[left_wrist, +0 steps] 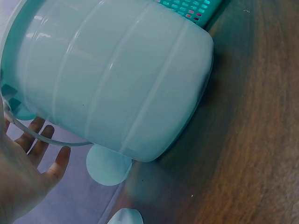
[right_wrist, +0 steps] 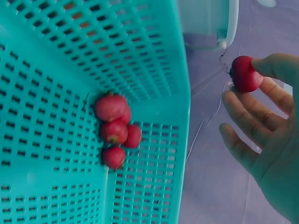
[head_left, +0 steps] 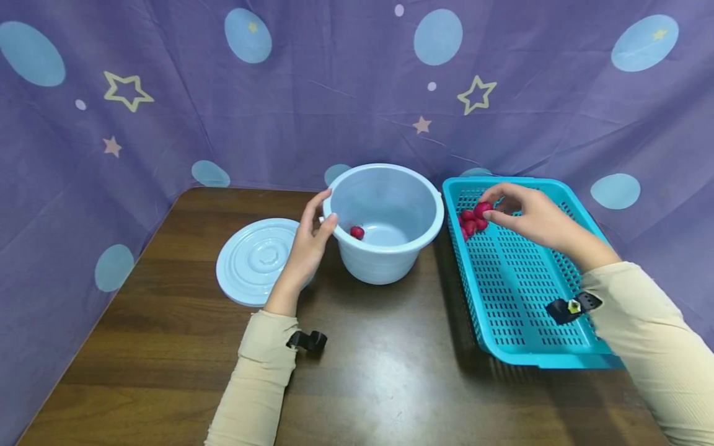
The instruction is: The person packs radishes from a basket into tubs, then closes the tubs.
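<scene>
My left hand (head_left: 308, 244) holds the left rim of a pale blue bucket (head_left: 376, 263), with the thumb at the rim. In the left wrist view the bucket's thin handle (left_wrist: 56, 141) crosses in front of the fingers. One red radish (head_left: 357, 232) lies inside the bucket. My right hand (head_left: 527, 214) pinches another red radish (right_wrist: 246, 74) between thumb and fingers, up over the far left part of a turquoise basket (head_left: 474, 303). Several more radishes (right_wrist: 113, 132) sit together in that basket's corner.
A round pale blue lid (head_left: 253, 260) lies on the brown wooden table (head_left: 368, 371), left of the bucket and partly behind my left arm. Behind the table hangs a purple curtain (head_left: 346, 80) with stars and blue ovals. The basket stands close to the bucket's right side.
</scene>
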Motion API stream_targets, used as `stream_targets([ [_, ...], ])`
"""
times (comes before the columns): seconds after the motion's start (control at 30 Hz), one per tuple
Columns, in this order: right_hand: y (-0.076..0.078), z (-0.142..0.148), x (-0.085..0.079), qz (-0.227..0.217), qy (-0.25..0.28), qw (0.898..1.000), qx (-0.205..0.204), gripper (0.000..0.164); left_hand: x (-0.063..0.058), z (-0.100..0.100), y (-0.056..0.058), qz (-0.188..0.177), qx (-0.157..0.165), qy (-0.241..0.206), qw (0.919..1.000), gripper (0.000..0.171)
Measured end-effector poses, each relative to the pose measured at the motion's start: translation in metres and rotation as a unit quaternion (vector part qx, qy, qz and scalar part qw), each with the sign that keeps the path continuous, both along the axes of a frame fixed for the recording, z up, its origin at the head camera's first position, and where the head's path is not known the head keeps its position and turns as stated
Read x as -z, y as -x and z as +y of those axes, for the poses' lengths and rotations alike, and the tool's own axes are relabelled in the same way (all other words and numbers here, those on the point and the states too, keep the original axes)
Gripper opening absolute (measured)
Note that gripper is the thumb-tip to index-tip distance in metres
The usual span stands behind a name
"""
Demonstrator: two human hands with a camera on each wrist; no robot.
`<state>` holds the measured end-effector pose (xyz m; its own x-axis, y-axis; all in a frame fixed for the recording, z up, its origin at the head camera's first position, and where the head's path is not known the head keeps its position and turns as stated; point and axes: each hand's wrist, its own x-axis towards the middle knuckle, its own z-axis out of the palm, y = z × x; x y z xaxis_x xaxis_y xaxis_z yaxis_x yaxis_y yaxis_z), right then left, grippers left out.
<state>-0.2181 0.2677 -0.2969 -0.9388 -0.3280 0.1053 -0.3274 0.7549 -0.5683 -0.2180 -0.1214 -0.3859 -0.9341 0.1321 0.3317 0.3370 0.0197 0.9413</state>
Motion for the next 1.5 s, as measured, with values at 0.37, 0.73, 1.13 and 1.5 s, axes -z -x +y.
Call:
stream_targets([
  [0.37, -0.007, -0.031, -0.011, 0.051, 0.088, 0.994, -0.034, 0.029, 0.0, 0.001, 0.001, -0.002, -0.002, 0.001, 1.0, 0.057],
  [0.73, -0.008, -0.059, -0.012, 0.074, 0.127, 0.986, -0.076, 0.029, 0.0, 0.0, 0.0, -0.003, -0.008, 0.007, 0.9999, 0.057],
  [1.13, -0.004, -0.09, -0.008, 0.099, 0.107, 0.978, -0.148, 0.026, 0.0, 0.0, 0.0, -0.002, 0.0, 0.006, 1.0, 0.058],
  [1.5, -0.004, -0.109, -0.003, 0.083, 0.063, 0.973, -0.207, 0.026, 0.0, -0.001, 0.0, -0.004, -0.003, 0.013, 0.9999, 0.059],
])
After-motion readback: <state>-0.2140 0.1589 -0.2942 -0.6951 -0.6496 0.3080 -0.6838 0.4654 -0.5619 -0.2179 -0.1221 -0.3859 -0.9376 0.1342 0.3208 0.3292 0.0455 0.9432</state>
